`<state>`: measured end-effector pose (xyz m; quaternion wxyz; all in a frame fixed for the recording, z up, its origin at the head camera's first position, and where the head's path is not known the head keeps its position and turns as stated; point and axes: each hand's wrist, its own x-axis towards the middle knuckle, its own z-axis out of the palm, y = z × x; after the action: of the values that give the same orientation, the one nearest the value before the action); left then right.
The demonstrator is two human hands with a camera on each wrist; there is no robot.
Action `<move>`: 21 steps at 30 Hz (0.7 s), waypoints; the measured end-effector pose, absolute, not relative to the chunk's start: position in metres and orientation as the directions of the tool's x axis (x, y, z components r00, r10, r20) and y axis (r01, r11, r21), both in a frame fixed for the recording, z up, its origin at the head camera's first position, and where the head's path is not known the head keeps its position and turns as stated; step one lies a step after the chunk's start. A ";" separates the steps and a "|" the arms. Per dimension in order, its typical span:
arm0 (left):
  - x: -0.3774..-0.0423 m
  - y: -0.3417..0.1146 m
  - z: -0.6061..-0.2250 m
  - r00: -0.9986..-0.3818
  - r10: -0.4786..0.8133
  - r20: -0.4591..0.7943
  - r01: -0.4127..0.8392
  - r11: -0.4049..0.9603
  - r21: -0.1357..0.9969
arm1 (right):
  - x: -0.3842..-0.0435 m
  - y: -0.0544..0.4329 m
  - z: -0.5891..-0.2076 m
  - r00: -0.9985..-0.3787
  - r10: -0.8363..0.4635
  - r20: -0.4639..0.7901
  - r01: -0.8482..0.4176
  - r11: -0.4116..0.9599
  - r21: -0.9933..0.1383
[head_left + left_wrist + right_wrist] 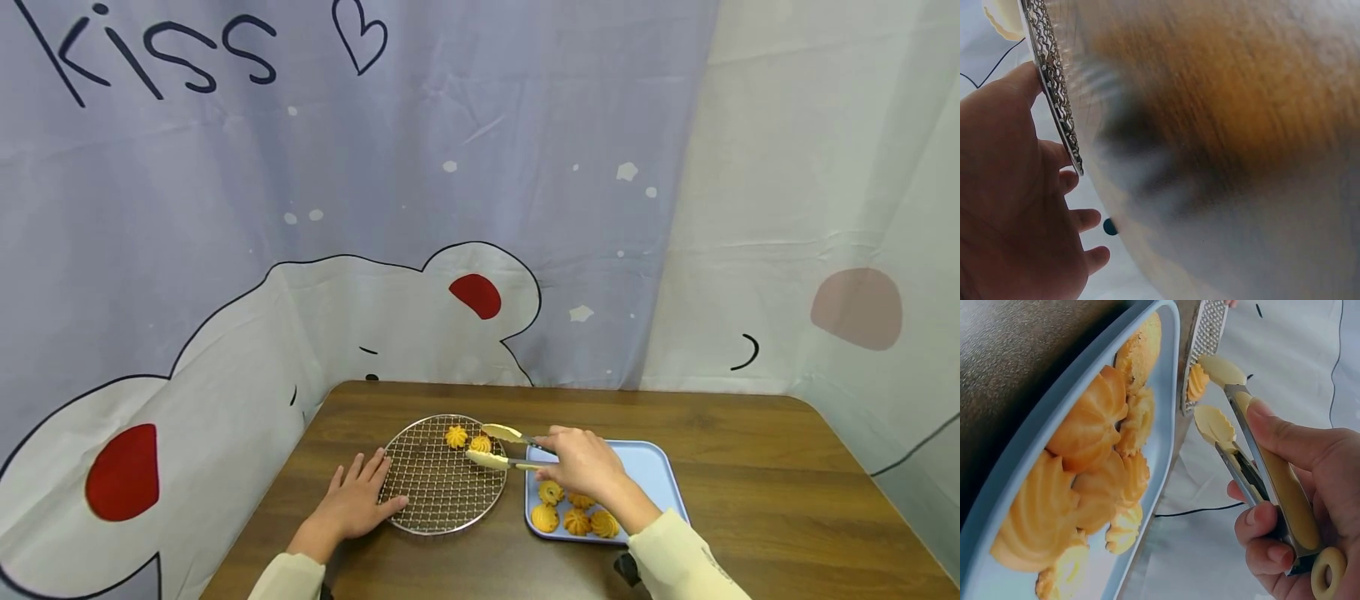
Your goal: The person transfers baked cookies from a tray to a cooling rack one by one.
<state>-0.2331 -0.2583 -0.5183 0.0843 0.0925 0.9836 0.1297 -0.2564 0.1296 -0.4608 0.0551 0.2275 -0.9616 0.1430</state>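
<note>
A round wire rack [435, 496] lies on the table, with two swirled golden cookies near its far side, one of them a flower-shaped cookie [456, 436]. My left hand [354, 502] rests at the rack's left edge, fingers spread and fairly straight. In my right hand [585, 462] I grip metal tongs [1285, 487] with pale yellow tips. Those tips are spread apart on either side of the right-hand cookie [481, 444]; whether they touch it I cannot tell. Below my right hand, several cookies [577, 522] lie on a light blue tray [652, 467].
The brown wooden table [772, 492] extends to the right of the tray. Behind it hangs a printed curtain [585, 250]. A thin black cable [918, 443] runs along the right side.
</note>
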 end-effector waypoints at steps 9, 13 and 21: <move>-0.233 -0.258 -0.518 -0.966 0.211 -0.148 0.164 0.946 0.279 | -0.246 0.150 -0.451 -0.908 -0.376 0.187 -0.416 0.867 -0.274; -0.233 -0.259 -0.518 -0.965 0.211 -0.153 0.163 0.947 0.277 | -0.242 0.162 -0.447 -0.910 -0.374 0.180 -0.413 0.861 -0.298; -0.233 -0.259 -0.519 -0.962 0.217 -0.163 0.166 0.945 0.281 | -0.231 0.193 -0.440 -0.929 -0.335 0.159 -0.368 0.882 -0.293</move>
<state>-0.2333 -0.2586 -0.5189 0.0964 0.0976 0.9815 0.1333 -0.2306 0.1926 -0.4400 0.0517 0.1815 -0.9688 0.1607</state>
